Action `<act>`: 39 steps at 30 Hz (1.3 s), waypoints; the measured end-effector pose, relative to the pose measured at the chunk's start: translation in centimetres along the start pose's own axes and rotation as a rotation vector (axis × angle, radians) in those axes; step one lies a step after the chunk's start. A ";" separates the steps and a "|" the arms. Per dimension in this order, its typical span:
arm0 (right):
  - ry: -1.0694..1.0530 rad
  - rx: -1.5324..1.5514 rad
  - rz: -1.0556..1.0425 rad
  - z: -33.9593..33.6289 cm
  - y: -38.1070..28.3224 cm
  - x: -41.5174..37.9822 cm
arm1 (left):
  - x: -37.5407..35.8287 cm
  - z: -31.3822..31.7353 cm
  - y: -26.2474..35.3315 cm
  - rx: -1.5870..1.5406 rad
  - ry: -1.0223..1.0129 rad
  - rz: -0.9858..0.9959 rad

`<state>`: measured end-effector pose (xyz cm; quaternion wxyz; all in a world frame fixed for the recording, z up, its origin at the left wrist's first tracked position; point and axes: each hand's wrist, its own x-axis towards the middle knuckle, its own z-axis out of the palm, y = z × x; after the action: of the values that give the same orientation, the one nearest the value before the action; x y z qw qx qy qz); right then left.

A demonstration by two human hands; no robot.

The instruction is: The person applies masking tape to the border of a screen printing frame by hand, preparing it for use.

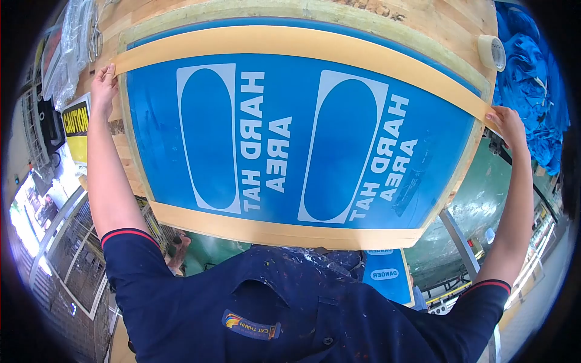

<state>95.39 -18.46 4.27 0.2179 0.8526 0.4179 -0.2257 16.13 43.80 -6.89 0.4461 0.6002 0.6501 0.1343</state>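
Observation:
A blue screen (275, 133) in a pale frame shows two rounded shapes and mirrored lettering reading HARD HAT AREA. Along its far edge a long strip of tan tape (290, 42) stretches from side to side. My left hand (105, 91) pinches the strip's left end by the frame's upper left corner. At the right corner, the fingers of my right hand (509, 126) are closed on the other end. Another tan strip (284, 228) runs along the near edge, close to my body.
Under the screen is a wooden table (436, 13). A tape roll (491, 52) stands at its right, beside crumpled blue material (532, 91). At left are a CAUTION sign (76, 130) and clear plastic (68, 57). A blue DANGER panel (387, 287) lies below the near edge.

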 end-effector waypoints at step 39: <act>-0.009 -0.158 0.056 -0.1 -0.3 0.3 | 1.2 8.9 -1.2 0.746 0.396 0.281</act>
<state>95.34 -18.00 4.12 0.2928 0.8429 0.4095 -0.1897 22.07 41.41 -13.26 0.0432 0.7654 0.6391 0.0621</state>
